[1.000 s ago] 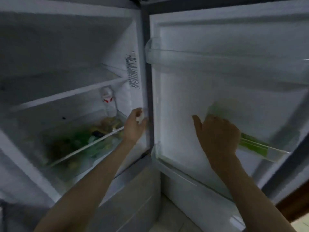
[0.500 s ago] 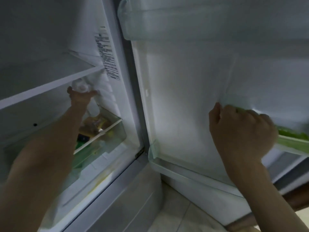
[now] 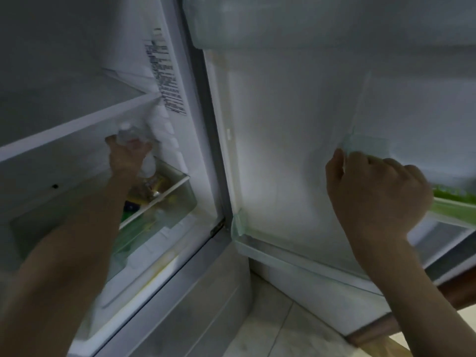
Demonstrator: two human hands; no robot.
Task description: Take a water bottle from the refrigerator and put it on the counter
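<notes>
The refrigerator [image 3: 77, 124] stands open in front of me. A clear plastic water bottle [image 3: 126, 134] with a white cap stands upright under the white shelf, near the right inner wall. My left hand [image 3: 127, 157] reaches deep inside and is wrapped around the bottle just below its neck; the bottle's lower part [image 3: 149, 167] shows beside my wrist. My right hand [image 3: 373, 194] grips the rim of a clear door shelf [image 3: 365, 144] on the open door [image 3: 283, 150].
Below the bottle a glass shelf and clear drawer [image 3: 164, 202] hold yellow and green packaged food. A green item [image 3: 453, 202] lies in the door shelf at right. A higher door bin [image 3: 231, 27] hangs overhead. Pale floor tiles [image 3: 278, 328] lie below.
My left hand went from the refrigerator's front edge deep inside and closed around the bottle's neck. My right hand stayed on the door shelf. The view moved closer and lower.
</notes>
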